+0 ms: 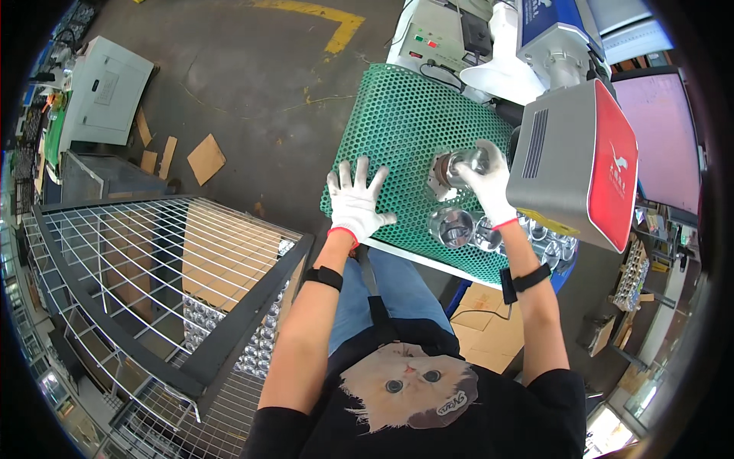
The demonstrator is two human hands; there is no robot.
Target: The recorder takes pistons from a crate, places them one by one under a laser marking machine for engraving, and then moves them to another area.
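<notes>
In a white glove with a red cuff, my left hand point(355, 200) lies flat on the green perforated mat point(397, 115), its fingers spread and nothing in them. My right hand point(489, 182), gloved the same way, has its fingers wrapped round a clear glass cup point(468, 162). That cup lies tilted on its side, one end at a small metal fixture point(440, 177) on the mat. Close to my right wrist, several more clear cups point(453, 227) stand grouped along the mat's near right edge.
A grey machine head with a red side point(612, 164) overhangs the mat's right part. Behind the mat sits a control box point(432, 42) with buttons. A wire cage cart point(153, 245) at my left holds cardboard and rows of cups. Cardboard pieces point(206, 159) lie on the floor.
</notes>
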